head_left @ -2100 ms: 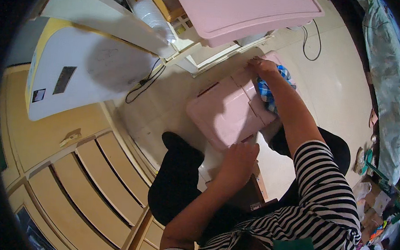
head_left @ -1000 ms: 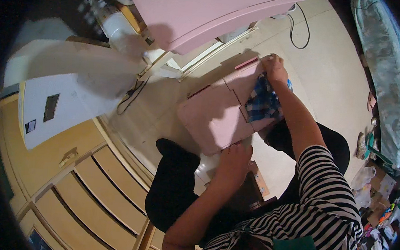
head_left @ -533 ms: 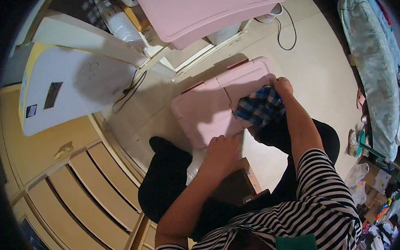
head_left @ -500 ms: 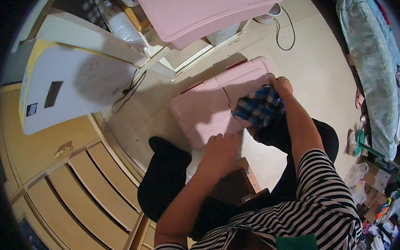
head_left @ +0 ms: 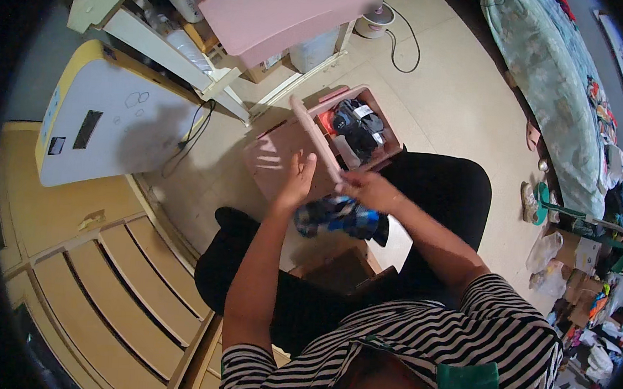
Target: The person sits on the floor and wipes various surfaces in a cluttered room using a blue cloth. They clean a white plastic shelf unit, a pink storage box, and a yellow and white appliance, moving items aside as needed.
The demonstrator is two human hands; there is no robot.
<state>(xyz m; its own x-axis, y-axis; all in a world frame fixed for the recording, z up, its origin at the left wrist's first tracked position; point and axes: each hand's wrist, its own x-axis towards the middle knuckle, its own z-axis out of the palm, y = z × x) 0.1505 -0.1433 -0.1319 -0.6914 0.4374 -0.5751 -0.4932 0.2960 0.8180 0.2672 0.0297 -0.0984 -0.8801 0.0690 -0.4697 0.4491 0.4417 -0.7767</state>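
Half the lid (head_left: 318, 139) of a pink box (head_left: 388, 155) stands raised, its edge gripped by the right hand (head_left: 370, 189). Blue checked cloth (head_left: 346, 218) hangs just below that hand; whether its fingers hold this too, I cannot tell. The left hand (head_left: 298, 181), fingers loose and holding nothing, is just beside the lid. Dark items (head_left: 361, 137) lie inside the box, on the floor (head_left: 447, 81) before the person.

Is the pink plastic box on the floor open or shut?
Partly open: one pink lid flap stands raised, showing dark items inside.

Box (head_left: 267, 156) right of cabinet (head_left: 117, 279), cloth (head_left: 344, 216) before it, perhaps socks (head_left: 361, 137) inside.
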